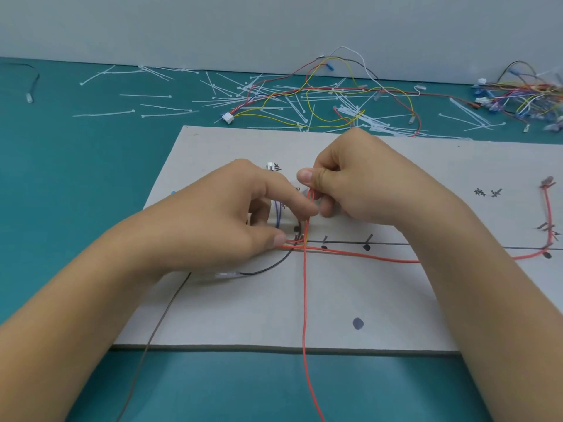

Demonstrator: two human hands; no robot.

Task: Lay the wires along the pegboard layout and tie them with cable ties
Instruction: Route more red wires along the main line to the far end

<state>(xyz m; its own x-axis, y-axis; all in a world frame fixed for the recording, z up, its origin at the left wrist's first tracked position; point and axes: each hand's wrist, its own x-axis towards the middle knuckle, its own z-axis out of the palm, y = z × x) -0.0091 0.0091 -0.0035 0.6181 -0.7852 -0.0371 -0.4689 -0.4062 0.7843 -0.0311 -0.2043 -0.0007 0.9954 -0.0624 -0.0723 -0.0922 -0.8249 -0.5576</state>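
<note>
A grey layout board [335, 315] with a drawn line and black dots lies on the teal table. Red wires [359, 254] run along the line toward the right, and one red wire [305, 315] drops toward me over the board's front edge. My left hand [231, 214] pinches the wire bundle down on the board at the line's left end, thumb on the red wires. My right hand [359, 184] pinches the red wire's upper part between thumb and fingers, just above the bundle. A black wire [268, 269] with a clear terminal curls out below my left hand.
Many loose white cable ties [274, 95] are scattered on the teal table behind the board. A harness of red, yellow and white wires [335, 92] lies among them. Another multicoloured wire pile [524, 92] sits at the far right. A brown wire [152, 336] trails off the board's front left.
</note>
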